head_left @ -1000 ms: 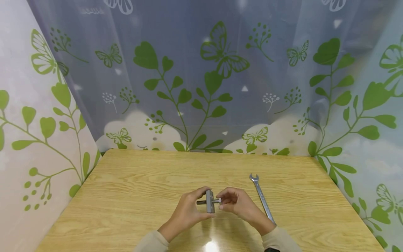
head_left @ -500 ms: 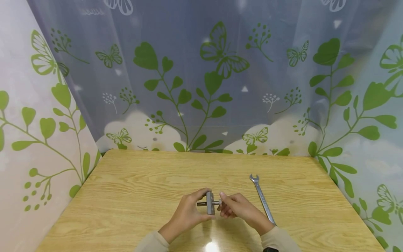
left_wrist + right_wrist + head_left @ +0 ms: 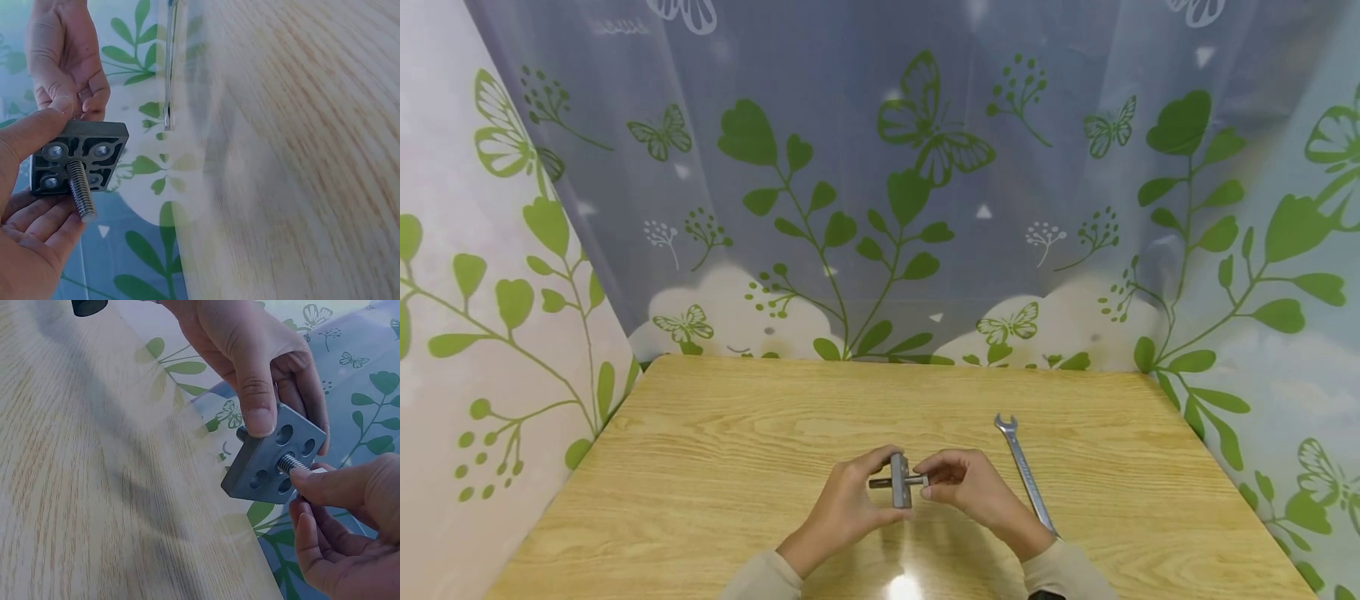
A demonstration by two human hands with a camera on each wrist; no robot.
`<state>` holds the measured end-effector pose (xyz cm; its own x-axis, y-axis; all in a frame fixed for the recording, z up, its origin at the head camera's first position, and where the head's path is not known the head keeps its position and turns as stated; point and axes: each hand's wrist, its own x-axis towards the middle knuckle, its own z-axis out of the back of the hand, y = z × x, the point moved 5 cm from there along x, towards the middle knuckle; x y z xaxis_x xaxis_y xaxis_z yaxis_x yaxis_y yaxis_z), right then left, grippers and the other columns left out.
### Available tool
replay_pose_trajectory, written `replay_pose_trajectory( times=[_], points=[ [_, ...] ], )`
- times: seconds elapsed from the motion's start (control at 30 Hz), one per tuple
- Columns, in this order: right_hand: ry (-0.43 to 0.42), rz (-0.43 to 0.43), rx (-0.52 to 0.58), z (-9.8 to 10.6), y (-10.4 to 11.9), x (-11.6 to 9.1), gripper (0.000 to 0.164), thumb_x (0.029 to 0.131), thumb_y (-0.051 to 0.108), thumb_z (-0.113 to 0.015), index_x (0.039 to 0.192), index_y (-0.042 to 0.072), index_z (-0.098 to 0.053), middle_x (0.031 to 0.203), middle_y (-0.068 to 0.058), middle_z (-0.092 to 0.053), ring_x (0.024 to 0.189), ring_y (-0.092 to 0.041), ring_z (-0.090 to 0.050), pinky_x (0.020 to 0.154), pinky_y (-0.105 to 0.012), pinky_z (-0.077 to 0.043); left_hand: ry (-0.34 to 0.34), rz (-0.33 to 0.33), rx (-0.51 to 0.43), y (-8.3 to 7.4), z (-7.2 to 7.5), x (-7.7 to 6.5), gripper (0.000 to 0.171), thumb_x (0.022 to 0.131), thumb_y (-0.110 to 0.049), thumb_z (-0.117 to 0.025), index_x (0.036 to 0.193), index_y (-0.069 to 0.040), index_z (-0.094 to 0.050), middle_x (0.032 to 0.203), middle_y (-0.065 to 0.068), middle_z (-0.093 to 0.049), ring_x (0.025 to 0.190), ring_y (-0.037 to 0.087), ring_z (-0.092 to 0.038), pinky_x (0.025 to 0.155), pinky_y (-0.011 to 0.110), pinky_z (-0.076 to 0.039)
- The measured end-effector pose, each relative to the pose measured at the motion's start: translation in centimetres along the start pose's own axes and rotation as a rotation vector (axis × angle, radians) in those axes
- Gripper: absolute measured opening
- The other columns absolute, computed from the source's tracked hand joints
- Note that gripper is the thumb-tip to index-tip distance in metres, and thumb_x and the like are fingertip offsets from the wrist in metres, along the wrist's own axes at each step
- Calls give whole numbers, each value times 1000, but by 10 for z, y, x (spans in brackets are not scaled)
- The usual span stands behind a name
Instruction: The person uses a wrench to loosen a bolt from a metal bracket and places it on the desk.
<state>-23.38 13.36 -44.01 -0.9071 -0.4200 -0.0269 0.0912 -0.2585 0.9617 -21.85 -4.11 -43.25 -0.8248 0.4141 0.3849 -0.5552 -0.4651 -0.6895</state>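
Observation:
My left hand (image 3: 850, 492) grips a square grey metal plate (image 3: 265, 456) by opposite edges, thumb on one side and fingers on the other. The plate stands on edge above the table and has a round hole near each corner. Through its middle runs a threaded bolt (image 3: 80, 187), sticking out on both sides. In the head view my right hand (image 3: 966, 487) is at the right end of the bolt, pinching it between thumb and fingers. The fingertips partly hide that end in the right wrist view.
A steel wrench (image 3: 1026, 475) lies on the wood-grain table (image 3: 737, 425), right beside my right forearm, its open jaw toward the back. A curtain (image 3: 880, 250) printed with leaves and butterflies borders the table's back and sides.
My right fingers have rolled around the bolt's end: the thumb, on top half a second ago, is now lower with the fingers above. My left hand and the plate stay nearly still.

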Motion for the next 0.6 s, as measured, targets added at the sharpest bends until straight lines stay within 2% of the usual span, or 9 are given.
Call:
replay_pose_trajectory(
  times=[0.33, 0.5, 0.6],
  points=[
    [-4, 8, -32, -1, -2, 2, 28, 86, 5, -70, 112, -2, -65, 100, -11, -64, 88, -21, -59, 73, -27, -56, 4, 2, -6, 0, 1, 1, 70, 68, -19, -88, 129, -3, -56, 119, 11, -66, 109, 25, -64, 94, 34, -54],
    [10, 8, -55, -1, -4, 2, 41, 88, 15, -70, 124, 0, -59, 107, -10, -61, 94, -20, -59, 79, -30, -56, 9, -2, -10, 1, 2, 1, 70, 69, -18, -87, 129, -2, -56, 119, 13, -66, 108, 27, -65, 92, 36, -55],
    [40, -26, -42, -2, -7, 1, 42, 94, 25, -63, 126, -1, -57, 110, -12, -63, 97, -23, -61, 84, -36, -56, 9, -10, -7, 1, 2, 0, 69, 69, -19, -87, 128, -2, -56, 119, 13, -66, 108, 28, -64, 92, 36, -56]
  ],
)
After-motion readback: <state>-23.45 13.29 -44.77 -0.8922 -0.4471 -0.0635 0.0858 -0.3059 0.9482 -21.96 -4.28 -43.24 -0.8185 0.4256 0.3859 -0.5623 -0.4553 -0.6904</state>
